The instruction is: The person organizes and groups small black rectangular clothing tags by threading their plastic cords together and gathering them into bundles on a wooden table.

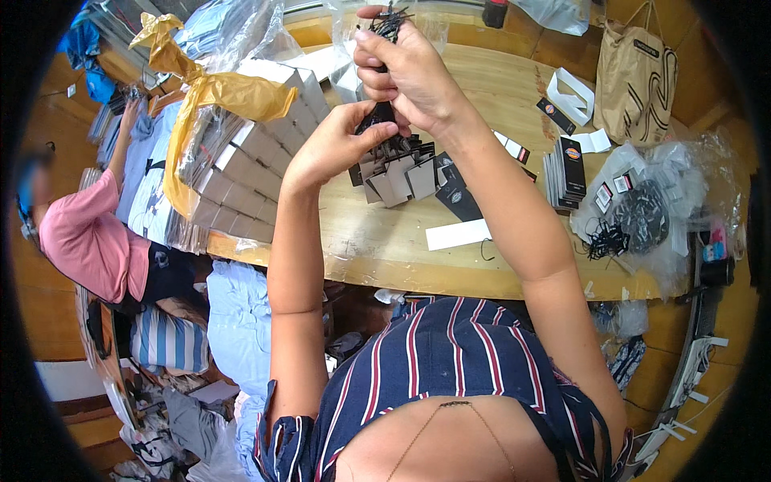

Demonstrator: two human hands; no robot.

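One bunch of hang tags [395, 178] gathers over the near-middle of the surface [365, 253], its black strings [389, 24] running up through both of the person's hands. Whether the lowest tags touch the wood, I cannot tell.

The right hand [411, 76] is the higher one: its arm slants up and inward from the lower right, elbow slightly bent, and the fingers curl into a loose fist round the strings, whose ends stick out above the thumb. Below it, the left hand [341, 143] comes off a nearly vertical forearm, the wrist bent inward, thumb and fingers pinching the strings just above the tags. The hands are close together, one over the other.

Just right of the bunch lie dark loose tags [458, 197], with a white paper strip [458, 234] nearer the person. Farther right stands a stack of black tags [569, 173], near a clear plastic bag [683, 173]. Pale stacks [249, 173] line the left side.
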